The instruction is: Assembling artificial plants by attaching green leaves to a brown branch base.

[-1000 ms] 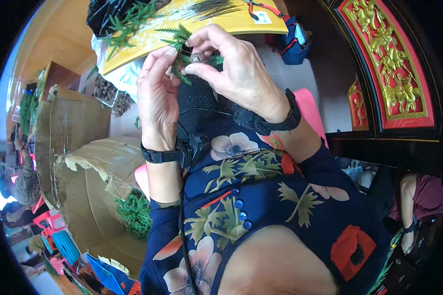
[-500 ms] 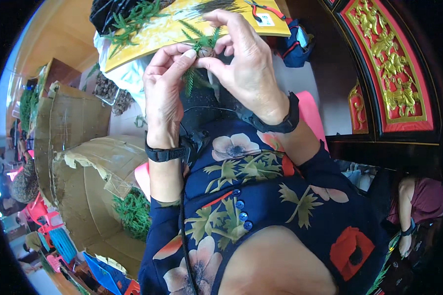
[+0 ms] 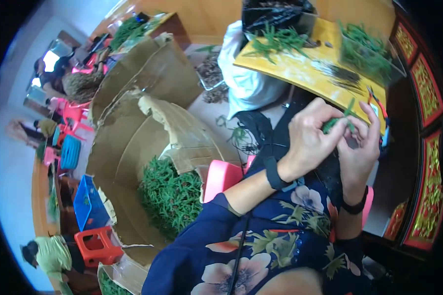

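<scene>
My left hand (image 3: pixel 312 140) is closed, its thumb and fingers pinching a small green plastic-looking sprig (image 3: pixel 331 126). Against it, my right hand (image 3: pixel 360 150) pinches the same sprig with thumb and curled fingers, one finger raised. Narrow leaves poke up between the hands; the sprig's brown base is hidden behind my fingers. Both hands are above my lap, at the near edge of the yellow board (image 3: pixel 266 68). On that board, close to my right hand, lie a bundle of thin dark stems (image 3: pixel 342 74) and red-handled pliers (image 3: pixel 379 104).
Loose green sprigs (image 3: pixel 275 42) and a tub of greenery (image 3: pixel 364 46) are on the board, near a black-lined bin (image 3: pixel 280 17). To my left, a large torn cardboard box (image 3: pixel 118 152) holds piled green sprigs (image 3: pixel 171 196). A red stool (image 3: pixel 98 247) and other people are beyond.
My view has swung left, so the cardboard box shows more fully and my hands appear farther right. The sprig has turned in my fingers, and its brown base is no longer visible.
</scene>
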`<control>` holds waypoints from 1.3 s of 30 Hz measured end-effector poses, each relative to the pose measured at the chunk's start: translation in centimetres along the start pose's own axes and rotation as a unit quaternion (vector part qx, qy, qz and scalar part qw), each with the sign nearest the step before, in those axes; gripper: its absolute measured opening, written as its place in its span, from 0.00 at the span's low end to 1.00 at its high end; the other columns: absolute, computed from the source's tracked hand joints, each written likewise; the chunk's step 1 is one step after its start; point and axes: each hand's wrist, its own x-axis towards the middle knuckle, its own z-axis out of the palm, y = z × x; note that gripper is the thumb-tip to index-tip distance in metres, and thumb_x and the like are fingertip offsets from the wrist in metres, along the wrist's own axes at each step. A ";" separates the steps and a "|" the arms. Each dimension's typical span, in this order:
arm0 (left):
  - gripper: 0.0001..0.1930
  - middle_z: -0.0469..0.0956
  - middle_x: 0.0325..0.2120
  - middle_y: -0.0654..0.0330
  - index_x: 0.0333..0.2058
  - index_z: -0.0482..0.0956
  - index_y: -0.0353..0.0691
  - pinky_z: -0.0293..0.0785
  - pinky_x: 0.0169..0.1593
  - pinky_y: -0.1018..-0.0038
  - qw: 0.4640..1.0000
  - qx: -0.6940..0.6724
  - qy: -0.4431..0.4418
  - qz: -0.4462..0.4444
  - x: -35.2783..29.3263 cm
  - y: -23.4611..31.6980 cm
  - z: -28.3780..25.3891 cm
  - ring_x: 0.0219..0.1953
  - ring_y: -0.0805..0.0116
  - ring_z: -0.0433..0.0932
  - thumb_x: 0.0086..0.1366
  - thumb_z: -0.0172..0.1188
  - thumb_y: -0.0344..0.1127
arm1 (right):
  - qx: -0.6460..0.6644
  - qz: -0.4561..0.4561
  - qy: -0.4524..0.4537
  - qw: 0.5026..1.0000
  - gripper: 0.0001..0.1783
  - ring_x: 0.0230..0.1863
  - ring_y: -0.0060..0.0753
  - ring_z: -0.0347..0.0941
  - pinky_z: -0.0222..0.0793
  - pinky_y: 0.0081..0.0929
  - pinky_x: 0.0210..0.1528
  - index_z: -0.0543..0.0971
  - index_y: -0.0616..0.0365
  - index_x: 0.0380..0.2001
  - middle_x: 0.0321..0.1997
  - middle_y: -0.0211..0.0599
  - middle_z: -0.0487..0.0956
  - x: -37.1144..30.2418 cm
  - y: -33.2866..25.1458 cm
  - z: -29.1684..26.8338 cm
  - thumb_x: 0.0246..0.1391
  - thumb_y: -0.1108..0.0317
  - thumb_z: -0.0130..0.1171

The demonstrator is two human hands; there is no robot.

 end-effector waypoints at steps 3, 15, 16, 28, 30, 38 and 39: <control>0.05 0.72 0.21 0.55 0.25 0.78 0.31 0.67 0.28 0.77 0.996 -0.086 -0.017 -0.010 0.5 0.0 0.2 0.25 0.68 0.73 0.51 0.59 0.28 | 0.012 0.000 0.000 1.000 0.32 0.33 0.16 0.68 0.65 0.13 0.37 0.64 0.61 0.53 0.35 0.33 0.75 0.3 0.1 -0.3 0.43 0.82 0.61; 0.05 0.70 0.19 0.58 0.24 0.78 0.32 0.65 0.27 0.75 0.992 -0.098 -0.068 -0.027 0.2 0.4 -0.1 0.23 0.70 0.71 0.51 0.58 0.29 | 0.119 0.127 -0.128 0.976 0.14 0.30 0.13 0.65 0.62 0.10 0.33 0.73 0.63 0.43 0.33 0.27 0.73 1.1 0.4 -3.4 0.51 0.76 0.56; 0.05 0.70 0.19 0.58 0.24 0.78 0.32 0.65 0.27 0.75 0.991 -0.107 -0.074 -0.031 0.1 0.0 -0.1 0.23 0.70 0.71 0.51 0.58 0.29 | 0.105 0.138 -0.132 0.976 0.11 0.29 0.13 0.65 0.61 0.09 0.32 0.74 0.63 0.40 0.33 0.26 0.73 1.3 0.6 -3.6 0.52 0.74 0.55; 0.04 0.72 0.24 0.65 0.27 0.79 0.32 0.64 0.36 0.83 0.954 -0.199 -0.173 -0.146 1.4 -1.9 0.0 0.29 0.78 0.69 0.54 0.58 0.26 | 0.117 0.063 -0.135 0.982 0.08 0.32 0.12 0.69 0.65 0.11 0.33 0.78 0.62 0.35 0.32 0.26 0.76 3.1 3.7 -3.3 0.54 0.69 0.56; 0.04 0.72 0.25 0.66 0.28 0.78 0.31 0.63 0.37 0.83 0.941 -0.227 -0.189 -0.166 1.1 -1.7 0.8 0.29 0.79 0.69 0.55 0.58 0.26 | 0.100 0.036 -0.158 0.982 0.08 0.35 0.13 0.70 0.67 0.12 0.37 0.78 0.63 0.34 0.33 0.27 0.77 3.2 4.4 -3.8 0.54 0.69 0.56; 0.04 0.74 0.26 0.67 0.28 0.78 0.33 0.64 0.37 0.84 0.927 -0.244 -0.207 -0.197 0.8 -1.6 -0.4 0.29 0.81 0.69 0.57 0.56 0.27 | 0.049 0.026 -0.185 0.981 0.08 0.35 0.14 0.71 0.67 0.12 0.39 0.78 0.63 0.34 0.32 0.29 0.77 3.2 3.6 -3.6 0.53 0.69 0.57; 0.04 0.74 0.26 0.67 0.28 0.78 0.33 0.64 0.37 0.84 0.926 -0.246 -0.207 -0.197 0.8 -1.7 -0.3 0.29 0.81 0.69 0.57 0.56 0.27 | 0.047 0.026 -0.185 0.981 0.08 0.35 0.14 0.71 0.67 0.12 0.39 0.78 0.63 0.34 0.32 0.29 0.77 3.2 3.5 -3.6 0.53 0.69 0.57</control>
